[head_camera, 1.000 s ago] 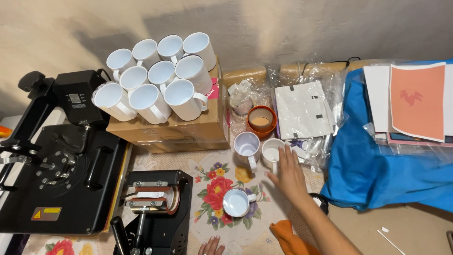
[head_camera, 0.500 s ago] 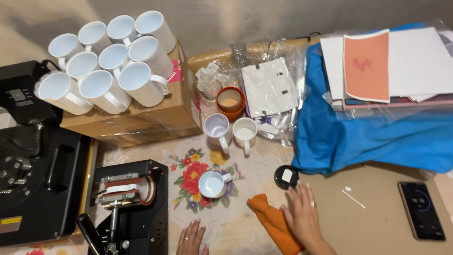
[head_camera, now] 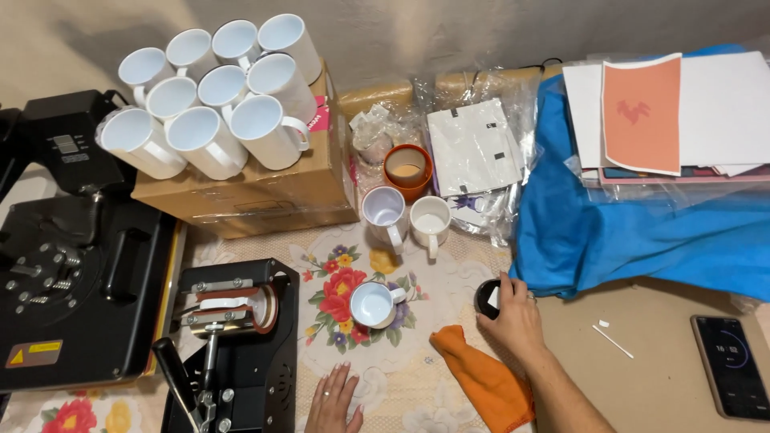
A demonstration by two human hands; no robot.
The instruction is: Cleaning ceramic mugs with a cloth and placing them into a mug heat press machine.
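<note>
right hand (head_camera: 513,317): fingers curled over a small round black object (head_camera: 487,298), near centre, just beside the near edge of the blue cloth (head_camera: 642,232); it looks grasped, though what it is cannot be told.
left hand (head_camera: 333,398): flat, fingers spread, palm down on the floral mat (head_camera: 353,273) at the near edge; holds nothing.
step, as judged: the black object is being taken up; lifting it calls for a firmer pinch, clear of the orange rag (head_camera: 481,381) lying just near it.
containers:
- white mug (head_camera: 374,304), centre of mat, upright, handle to the right, appears empty.
- two mugs (head_camera: 405,216) farther back, side by side, upright, appear empty.
- orange tape roll (head_camera: 407,170), far of those, standing on its side face.
- cardboard box (head_camera: 257,192), far left, closed, bearing nine white mugs (head_camera: 208,104) laid tilted, mouths toward the camera, all empty.
- clear bags (head_camera: 473,144), far centre, holding white sheets.
other: mug press (head_camera: 233,337), near left; flat heat press (head_camera: 72,273), left; printed sheets (head_camera: 666,112) on the cloth, far right; phone (head_camera: 730,365), near right.
</note>
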